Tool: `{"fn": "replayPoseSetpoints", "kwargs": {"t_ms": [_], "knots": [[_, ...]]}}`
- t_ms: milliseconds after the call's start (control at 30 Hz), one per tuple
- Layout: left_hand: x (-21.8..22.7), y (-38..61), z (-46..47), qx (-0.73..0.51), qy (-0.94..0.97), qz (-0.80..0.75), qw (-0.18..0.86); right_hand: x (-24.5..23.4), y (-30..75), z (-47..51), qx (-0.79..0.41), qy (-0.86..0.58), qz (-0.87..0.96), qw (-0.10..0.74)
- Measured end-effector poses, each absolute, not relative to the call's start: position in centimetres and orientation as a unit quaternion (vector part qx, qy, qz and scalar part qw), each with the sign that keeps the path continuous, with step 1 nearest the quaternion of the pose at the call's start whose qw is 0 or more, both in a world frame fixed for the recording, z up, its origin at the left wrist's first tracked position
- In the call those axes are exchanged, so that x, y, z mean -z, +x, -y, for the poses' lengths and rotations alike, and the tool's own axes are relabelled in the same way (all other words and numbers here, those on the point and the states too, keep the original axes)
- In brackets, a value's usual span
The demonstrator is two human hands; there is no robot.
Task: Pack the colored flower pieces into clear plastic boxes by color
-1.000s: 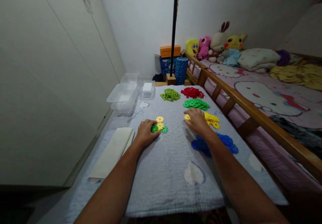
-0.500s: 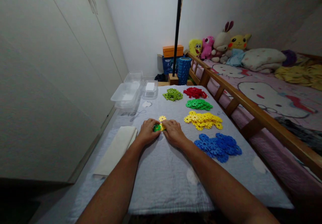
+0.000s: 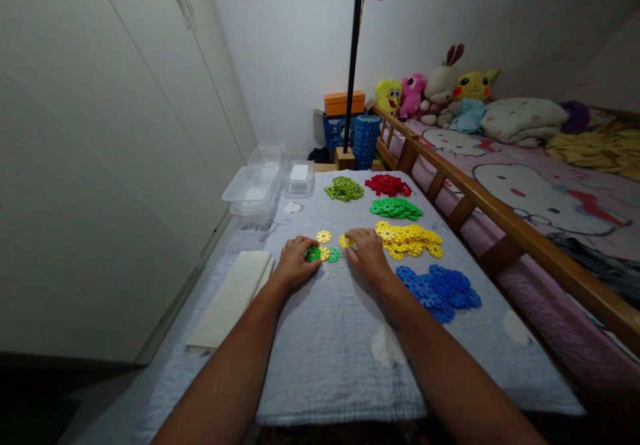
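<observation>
My left hand (image 3: 295,263) rests on the cloth-covered table (image 3: 330,338) with its fingers curled on a dark green disc (image 3: 313,254). Joined to that disc are a yellow one (image 3: 325,253) and a teal-green one (image 3: 334,256); a loose yellow disc (image 3: 323,236) lies just behind them. My right hand (image 3: 367,253) is a little to the right, pinching another yellow disc (image 3: 345,240) at its fingertips. Sorted piles lie to the right: yellow (image 3: 410,239), blue (image 3: 437,286), green (image 3: 396,208), red (image 3: 388,184) and lime (image 3: 344,189).
Clear plastic boxes (image 3: 255,182) stand at the table's back left. A folded white cloth (image 3: 231,296) lies on the left edge. A black pole (image 3: 353,65) rises behind the table. A wooden bed rail (image 3: 480,198) runs along the right, with stuffed toys (image 3: 435,88) beyond it.
My right hand went from the yellow pile to the small disc group beside my left hand, then drew back right a little with a yellow disc. My left hand stayed put.
</observation>
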State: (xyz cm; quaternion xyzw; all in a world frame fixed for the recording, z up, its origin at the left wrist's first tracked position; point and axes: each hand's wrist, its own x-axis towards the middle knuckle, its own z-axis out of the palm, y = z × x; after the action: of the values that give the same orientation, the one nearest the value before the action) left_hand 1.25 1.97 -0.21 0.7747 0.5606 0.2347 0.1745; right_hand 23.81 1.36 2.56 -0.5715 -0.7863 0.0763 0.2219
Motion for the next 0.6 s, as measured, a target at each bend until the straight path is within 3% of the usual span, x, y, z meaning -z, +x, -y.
{"fn": "replayPoseSetpoints", "kwargs": {"t_ms": [233,600], "knots": [[0.1,1.4,-1.9,-0.235,0.771,-0.567,0.171,-3.9,30.9,-2.8,0.011,-0.718,0.659,0.225],[0.3,1.4,-2.0,-0.219,0.77,-0.573,0.173,-3.4,33.1,-2.7,0.039,-0.759,0.616,0.207]]}}
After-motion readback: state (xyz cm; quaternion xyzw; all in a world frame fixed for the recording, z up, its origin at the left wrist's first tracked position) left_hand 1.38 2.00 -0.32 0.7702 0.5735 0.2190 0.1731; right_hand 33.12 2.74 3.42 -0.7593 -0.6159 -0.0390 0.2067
